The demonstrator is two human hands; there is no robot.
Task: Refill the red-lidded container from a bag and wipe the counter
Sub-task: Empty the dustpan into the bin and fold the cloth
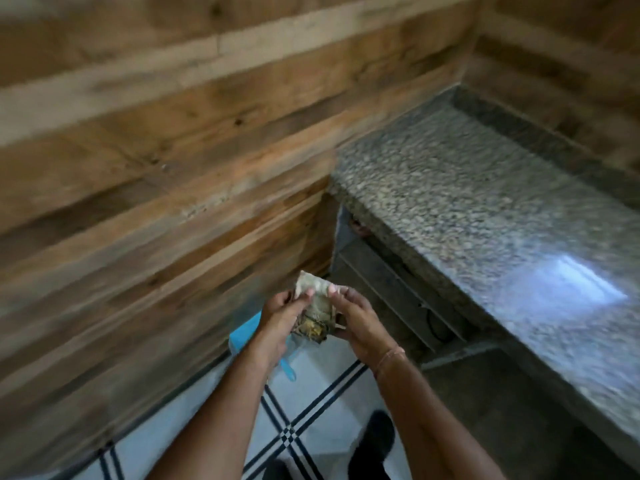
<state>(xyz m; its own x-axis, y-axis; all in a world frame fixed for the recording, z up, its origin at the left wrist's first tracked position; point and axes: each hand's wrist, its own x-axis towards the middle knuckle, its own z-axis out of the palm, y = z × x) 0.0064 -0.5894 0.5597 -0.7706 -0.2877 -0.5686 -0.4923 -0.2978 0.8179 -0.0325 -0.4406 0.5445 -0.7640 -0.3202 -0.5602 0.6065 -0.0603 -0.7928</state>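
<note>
In the head view, both hands met just left of the worktop's (467, 202) near corner, over the tiled floor (311, 410). The left hand (277, 318) and the right hand (356, 320) were each closed on a small crumpled bag (313, 308), the fingertips pinching its pale upper edge while the darker, mottled lower part sat between the palms. Something blue (244, 332) showed under the left wrist; motion blur left it unclear whether it was a cloth, another bag or something on the floor.

Judging by the grip, the step in hand was opening or unfolding the bag, ahead of any pouring. The next move would call for parting the top without spilling, then carrying the bag to the container.

The red-lidded container was nowhere in view, so its place could not be told; the part of the worktop in frame carried nothing I could make out, only a bright glare patch. The bag's contents were too smeared to name. The shelf space (398, 292) under the worktop was dark, and the plank wall (156, 150) was streaked by camera movement.
</note>
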